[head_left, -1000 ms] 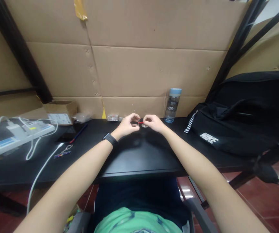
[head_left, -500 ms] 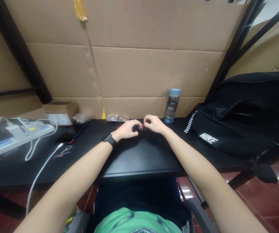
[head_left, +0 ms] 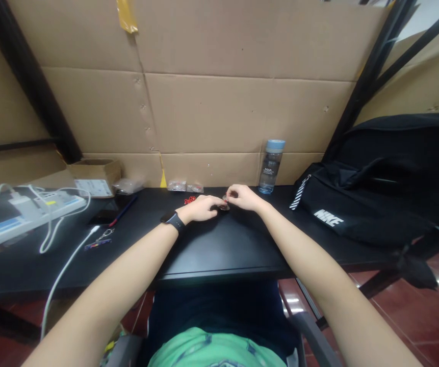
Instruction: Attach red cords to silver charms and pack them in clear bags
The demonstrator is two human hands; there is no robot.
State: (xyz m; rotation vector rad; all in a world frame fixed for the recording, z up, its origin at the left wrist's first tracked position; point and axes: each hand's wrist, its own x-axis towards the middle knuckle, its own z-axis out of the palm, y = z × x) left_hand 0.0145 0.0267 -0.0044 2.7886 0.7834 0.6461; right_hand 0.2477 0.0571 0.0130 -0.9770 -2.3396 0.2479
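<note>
Two hands meet over the black table (head_left: 223,244), around a small flat round piece (head_left: 225,207) with reddish and pale parts, too small to name. My left hand (head_left: 202,208), with a dark watch at the wrist, has its fingers stretched to the right. A fingertip touches the round piece, and the thumb stays apart. My right hand (head_left: 244,197) is closed in a pinch at the piece's right edge; what lies between its fingertips is mostly hidden. Just behind the left hand is a small bunch of red cord-like loops (head_left: 190,200).
Small clear packets (head_left: 177,185) lie along the cardboard wall. A water bottle (head_left: 271,166) stands behind the right hand, a black bag (head_left: 357,193) beyond it. To the left are a power strip (head_left: 31,216), cables, a carton (head_left: 95,177), a pen (head_left: 123,210) and a keyring (head_left: 99,241).
My left hand has lowered slightly, its fingers reaching down to the round piece and uncovering more of the red loops. My right hand has dropped a little, still pinched.
</note>
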